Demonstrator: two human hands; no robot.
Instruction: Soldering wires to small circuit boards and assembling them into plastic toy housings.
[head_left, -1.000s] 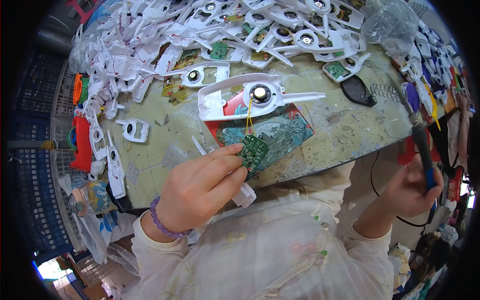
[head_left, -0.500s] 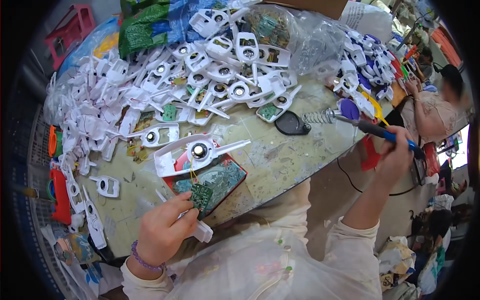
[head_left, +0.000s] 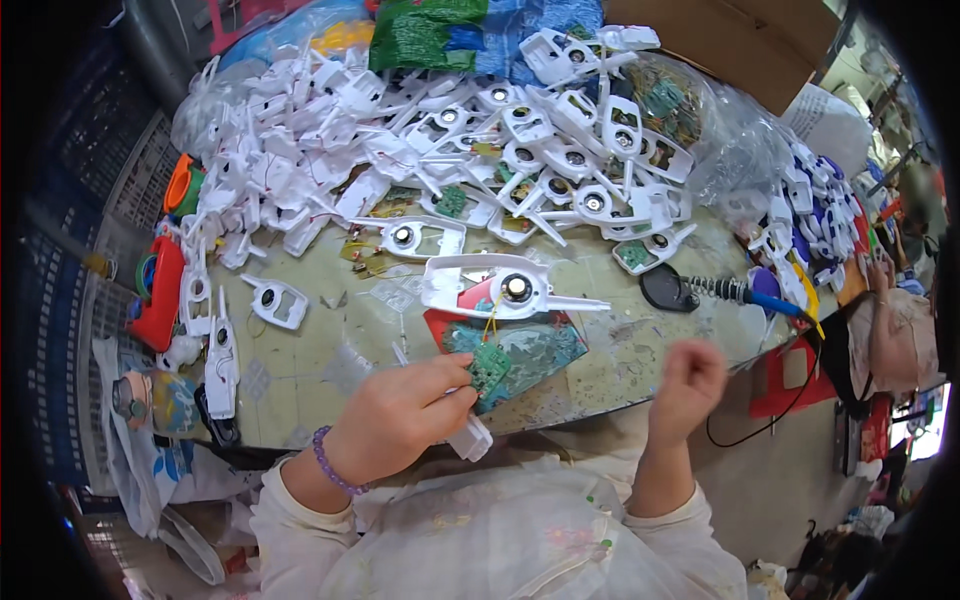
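My left hand [head_left: 405,412] pinches the edge of a small green circuit board [head_left: 489,370] between thumb and fingers. Thin yellow wires run from the board up to a round speaker in a white plastic housing [head_left: 516,287], which lies over a red and teal block [head_left: 545,352]. A slim white piece [head_left: 470,438] sticks out beneath my left hand. My right hand [head_left: 688,385] is raised past the table's front edge, its fingers curled and holding nothing I can see. The soldering iron [head_left: 775,303], blue at the handle, rests in the coiled spring stand [head_left: 715,288] on a black base.
Heaped white housings [head_left: 310,150], some with speakers and boards, cover the back of the table. A clear bag [head_left: 735,150] and white and purple parts [head_left: 815,215] are at the right. A black cable [head_left: 765,440] hangs below the iron. A person [head_left: 890,335] sits far right.
My right hand has let go of the soldering iron, which now sits in the spring stand, and has drawn back toward me. The view has shifted; my left hand still holds the board.
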